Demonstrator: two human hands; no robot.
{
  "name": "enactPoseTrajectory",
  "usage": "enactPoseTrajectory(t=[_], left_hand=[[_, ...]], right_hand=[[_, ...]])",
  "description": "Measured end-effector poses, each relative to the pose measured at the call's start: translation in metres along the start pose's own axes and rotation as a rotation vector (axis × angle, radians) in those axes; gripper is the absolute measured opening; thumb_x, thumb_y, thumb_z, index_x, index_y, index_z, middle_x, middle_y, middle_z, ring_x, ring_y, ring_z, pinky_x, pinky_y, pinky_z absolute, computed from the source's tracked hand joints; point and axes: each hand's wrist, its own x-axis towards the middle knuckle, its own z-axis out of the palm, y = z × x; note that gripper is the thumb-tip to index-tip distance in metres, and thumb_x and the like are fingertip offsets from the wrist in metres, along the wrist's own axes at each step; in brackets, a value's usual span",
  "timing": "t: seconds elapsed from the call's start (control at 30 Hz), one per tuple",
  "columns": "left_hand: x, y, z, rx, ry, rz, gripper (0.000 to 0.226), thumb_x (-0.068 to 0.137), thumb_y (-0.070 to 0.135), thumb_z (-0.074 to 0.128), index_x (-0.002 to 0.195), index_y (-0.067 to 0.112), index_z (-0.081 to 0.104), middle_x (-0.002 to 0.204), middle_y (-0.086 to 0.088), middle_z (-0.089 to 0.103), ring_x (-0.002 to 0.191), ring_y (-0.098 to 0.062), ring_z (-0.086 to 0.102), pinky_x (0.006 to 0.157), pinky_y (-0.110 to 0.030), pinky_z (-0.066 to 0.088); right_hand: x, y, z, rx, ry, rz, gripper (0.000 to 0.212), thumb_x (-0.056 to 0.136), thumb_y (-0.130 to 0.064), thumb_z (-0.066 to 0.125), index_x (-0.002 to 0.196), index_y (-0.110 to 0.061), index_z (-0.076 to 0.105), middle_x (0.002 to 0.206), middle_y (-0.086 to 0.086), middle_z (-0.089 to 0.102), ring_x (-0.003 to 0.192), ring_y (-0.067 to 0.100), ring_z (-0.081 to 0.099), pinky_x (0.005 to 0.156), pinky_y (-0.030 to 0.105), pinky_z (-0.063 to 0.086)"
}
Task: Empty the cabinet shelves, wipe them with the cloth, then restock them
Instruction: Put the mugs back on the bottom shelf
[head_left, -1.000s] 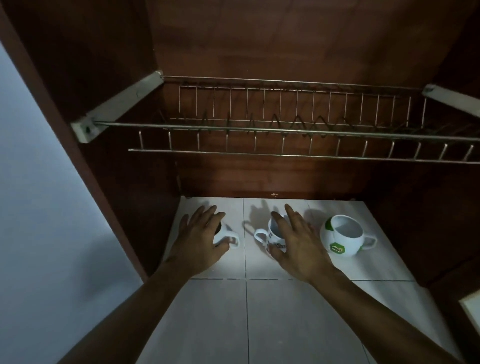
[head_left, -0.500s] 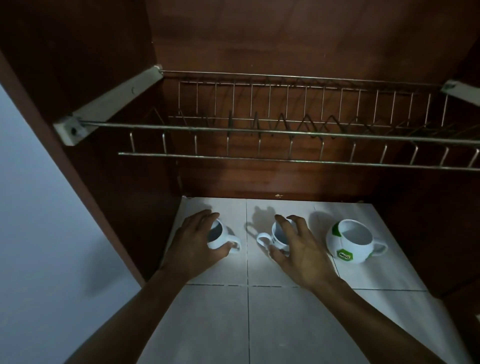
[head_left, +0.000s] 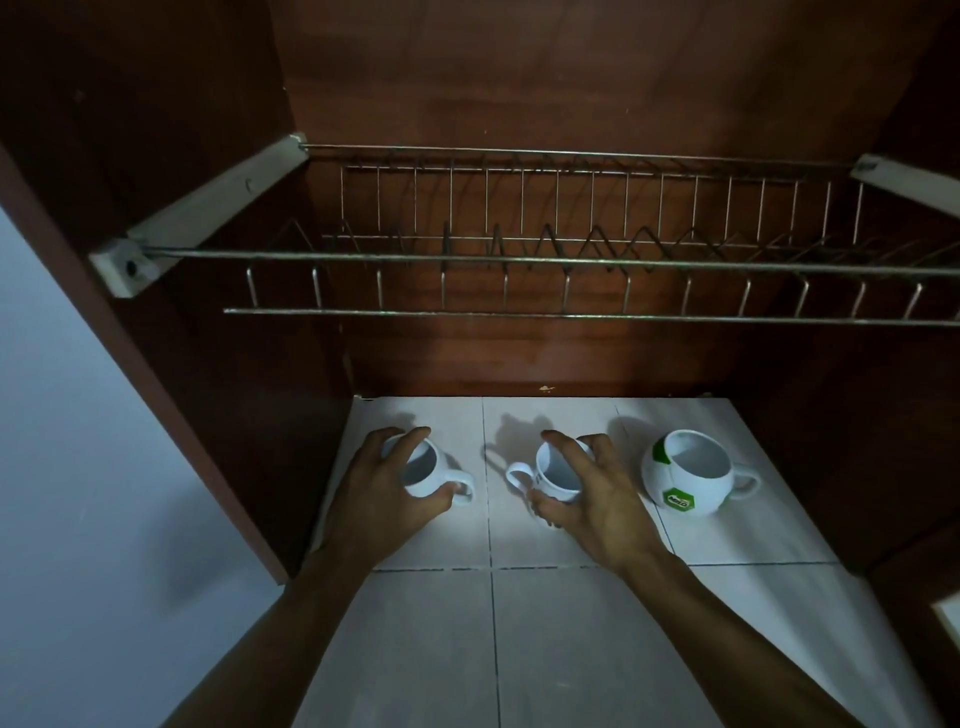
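The left hand (head_left: 379, 499) is gripping a small white ceramic mug (head_left: 435, 480), the right hand (head_left: 602, 504) a second white ceramic mug (head_left: 557, 465); holding both upright seems wise

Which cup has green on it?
The round ball-shaped mug on the right, which neither hand touches. The left mug, in the left hand, and the middle mug, in the right hand, show no green.

The left hand (head_left: 379, 499) hides part of the left mug (head_left: 428, 467), the right hand (head_left: 597, 499) part of the middle mug (head_left: 558, 467).
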Motion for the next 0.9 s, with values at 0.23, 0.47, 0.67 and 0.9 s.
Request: enactPoseTrajectory(t=[0.23, 0.47, 0.67, 0.9], left_hand=[[0.002, 0.004, -0.004, -0.044, -0.042, -0.031, 0.082, 0.061, 0.064, 0.072, 0.130, 0.025, 0.056, 0.132, 0.001, 0.054, 0.117, -0.018, 0.050, 0.099, -0.027, 0.042], [0.004, 0.018, -0.016, -0.036, 0.038, 0.005, 0.077, 0.060, 0.051, 0.087, 0.127, 0.022, 0.061, 0.129, -0.001, 0.056, 0.114, -0.020, 0.053, 0.094, -0.022, 0.037], [-0.005, 0.034, -0.037, -0.060, 0.018, 0.000, 0.078, 0.063, 0.056, 0.083, 0.132, 0.028, 0.057, 0.135, 0.002, 0.052, 0.120, -0.020, 0.051, 0.099, -0.030, 0.043], [-0.019, 0.047, -0.057, -0.057, 0.041, 0.053, 0.077, 0.062, 0.054, 0.085, 0.129, 0.025, 0.061, 0.133, -0.001, 0.055, 0.117, -0.022, 0.054, 0.098, -0.031, 0.044]], right_hand=[[-0.002, -0.002, 0.002, 0.042, 0.044, 0.013, 0.065, 0.080, -0.046, 0.074, 0.138, -0.036, 0.045, 0.137, -0.007, 0.037, 0.119, 0.011, 0.044, 0.088, 0.013, 0.036], [-0.012, -0.017, -0.012, -0.004, 0.110, -0.024, 0.067, 0.081, -0.049, 0.071, 0.141, -0.040, 0.042, 0.136, -0.006, 0.036, 0.123, 0.012, 0.041, 0.093, 0.020, 0.038], [-0.025, -0.023, -0.022, -0.028, 0.134, -0.019, 0.068, 0.080, -0.053, 0.070, 0.141, -0.042, 0.040, 0.141, -0.006, 0.037, 0.127, 0.017, 0.042, 0.100, 0.035, 0.045], [-0.047, -0.034, -0.031, -0.106, 0.181, -0.045, 0.069, 0.080, -0.052, 0.070, 0.141, -0.040, 0.040, 0.141, -0.005, 0.038, 0.127, 0.015, 0.041, 0.097, 0.031, 0.043]])
